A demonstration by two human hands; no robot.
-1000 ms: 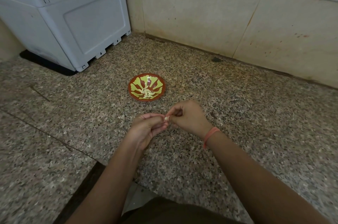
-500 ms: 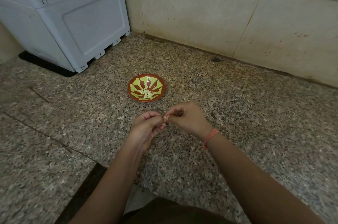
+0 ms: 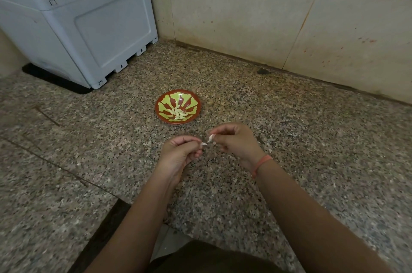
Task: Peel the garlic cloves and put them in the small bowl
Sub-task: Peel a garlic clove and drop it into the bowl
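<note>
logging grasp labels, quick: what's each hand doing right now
Left hand: closed, pinching the garlic clove.
Right hand: closed, pinching a white strip of skin, apparently pulled from that clove.

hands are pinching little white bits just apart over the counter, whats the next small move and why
Probably pull the right hand away to tear the papery skin free: it looks barely attached to the garlic piece pinched by the left hand. The small bowl beyond already holds peeled cloves.
</note>
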